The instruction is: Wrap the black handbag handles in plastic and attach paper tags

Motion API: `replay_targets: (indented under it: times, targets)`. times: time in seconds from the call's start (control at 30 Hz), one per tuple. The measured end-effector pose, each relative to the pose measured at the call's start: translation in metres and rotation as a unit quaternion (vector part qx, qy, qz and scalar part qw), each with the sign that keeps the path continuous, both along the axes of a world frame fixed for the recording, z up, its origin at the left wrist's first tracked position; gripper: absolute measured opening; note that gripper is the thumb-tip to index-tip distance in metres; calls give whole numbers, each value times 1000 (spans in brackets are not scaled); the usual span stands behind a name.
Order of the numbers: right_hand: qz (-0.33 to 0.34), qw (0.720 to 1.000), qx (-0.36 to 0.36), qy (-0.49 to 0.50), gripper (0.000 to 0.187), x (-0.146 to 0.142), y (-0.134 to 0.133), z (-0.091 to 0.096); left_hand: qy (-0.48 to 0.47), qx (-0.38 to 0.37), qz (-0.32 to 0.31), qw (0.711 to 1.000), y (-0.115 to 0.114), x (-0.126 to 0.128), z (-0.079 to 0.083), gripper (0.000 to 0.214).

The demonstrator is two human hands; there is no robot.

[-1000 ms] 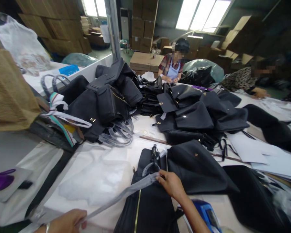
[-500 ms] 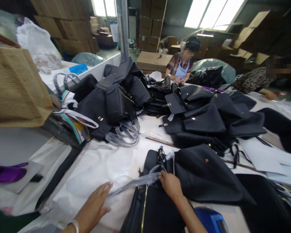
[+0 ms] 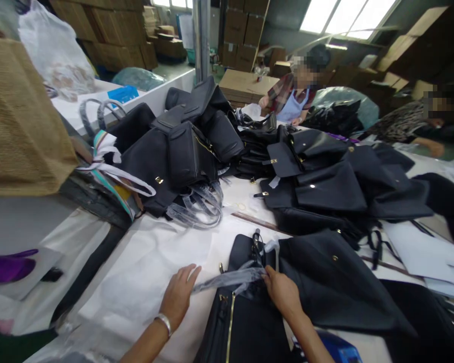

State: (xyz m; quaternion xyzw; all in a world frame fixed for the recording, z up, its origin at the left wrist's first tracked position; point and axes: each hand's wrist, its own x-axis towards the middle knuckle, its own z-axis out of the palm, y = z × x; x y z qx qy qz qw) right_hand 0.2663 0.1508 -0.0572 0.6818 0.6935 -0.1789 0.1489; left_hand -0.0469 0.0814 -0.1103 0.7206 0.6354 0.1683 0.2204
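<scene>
Wrapped strap [image 3: 230, 279] is pinched in right fingers [image 3: 268, 273]; left fingers [image 3: 182, 276] extended, grip unclear; carton label [image 3: 230, 48] unreadable.

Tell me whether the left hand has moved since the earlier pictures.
Yes: the left hand has moved rightward and forward, judged against the plastic-wrapped handles beyond it.

We count one left hand [image 3: 177, 297] with one bracelet [image 3: 164, 324], one right hand [image 3: 284, 293] and, between the hands, one strap [image 3: 230, 279]. Farther off, we log two co-workers [image 3: 295, 103] and two windows [image 3: 348, 17]. Black bags [image 3: 258, 322] overlap, exact number unclear: we tally at least six; burlap bags [image 3: 26, 121], one.
</scene>
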Motion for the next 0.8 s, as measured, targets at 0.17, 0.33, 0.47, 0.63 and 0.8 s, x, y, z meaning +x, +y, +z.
replay_targets:
  times: [0.17,0.33,0.47,0.63,0.8]
  targets:
    - [2,1000,22,13,17,-4,6,6,148,-9,-45,988,21,-19,-6,69]
    - [-28,999,41,-15,17,-3,19,1,184,-19,-75,980,43,-23,-13,54]
    - [-36,999,27,-14,20,-3,27,-4,198,-64,-100,973,56,-20,2,32]
    - [6,999,-21,27,16,6,17,-1,200,-87,-102,971,62,-18,12,29]
    - [1,999,-37,12,19,10,2,-3,178,-121,-89,972,65,-20,7,21]
